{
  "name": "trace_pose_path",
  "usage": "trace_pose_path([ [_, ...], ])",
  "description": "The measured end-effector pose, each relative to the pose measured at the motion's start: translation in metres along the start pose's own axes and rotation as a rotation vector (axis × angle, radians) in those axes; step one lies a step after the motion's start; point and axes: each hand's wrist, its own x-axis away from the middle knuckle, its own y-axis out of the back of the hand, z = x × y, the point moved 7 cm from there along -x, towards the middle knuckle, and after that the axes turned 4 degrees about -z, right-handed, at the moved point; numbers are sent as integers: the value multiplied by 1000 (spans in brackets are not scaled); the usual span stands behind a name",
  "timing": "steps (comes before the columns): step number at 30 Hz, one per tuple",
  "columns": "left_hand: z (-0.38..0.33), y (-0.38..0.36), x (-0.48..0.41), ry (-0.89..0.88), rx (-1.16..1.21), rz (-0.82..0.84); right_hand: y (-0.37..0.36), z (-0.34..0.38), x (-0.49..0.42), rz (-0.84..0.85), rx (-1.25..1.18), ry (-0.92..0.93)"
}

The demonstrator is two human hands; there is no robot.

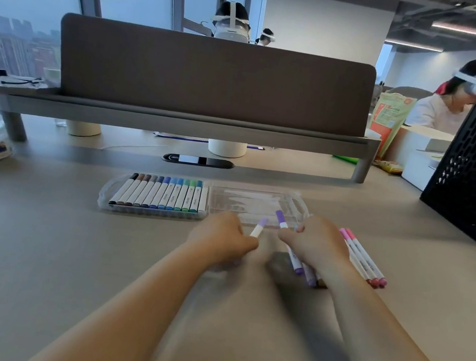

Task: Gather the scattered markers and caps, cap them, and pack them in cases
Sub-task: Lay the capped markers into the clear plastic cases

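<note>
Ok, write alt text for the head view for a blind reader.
On a desk, the left hand holds a pale purple marker and the right hand a darker purple marker, in front of a clear case that looks empty. A full case lies to its left; loose markers lie under and beside the right hand.

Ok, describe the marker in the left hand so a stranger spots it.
Below the grey divider, a full case and an empty case lie side by side. In front of the empty one, the left hand pinches the lilac marker: white barrel, pale cap, lighter than the purple marker in the right hand.
</note>
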Motion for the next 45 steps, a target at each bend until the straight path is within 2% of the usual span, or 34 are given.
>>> trace_pose_path([
  [4,26,26,-13,103,344,-8,1,15,-11,11,-270,19],
  [9,52,44,-45,176,349,-154,-27,42,-47,40,-549,-20],
  [12,57,56,-61,164,196,-280,-48,60,-67,64,-656,-58],
  [16,53,52,-74,164,31,-330,-71,80,-90,79,-562,-49],
  [21,45,43,-83,68,-112,-296,-86,87,-107,37,-349,3],
  [32,46,34,-86,41,-161,-219,-85,97,-97,-82,-201,148],
  [45,57,33,-90,-35,-92,31,-88,97,-95,57,-344,133],
])
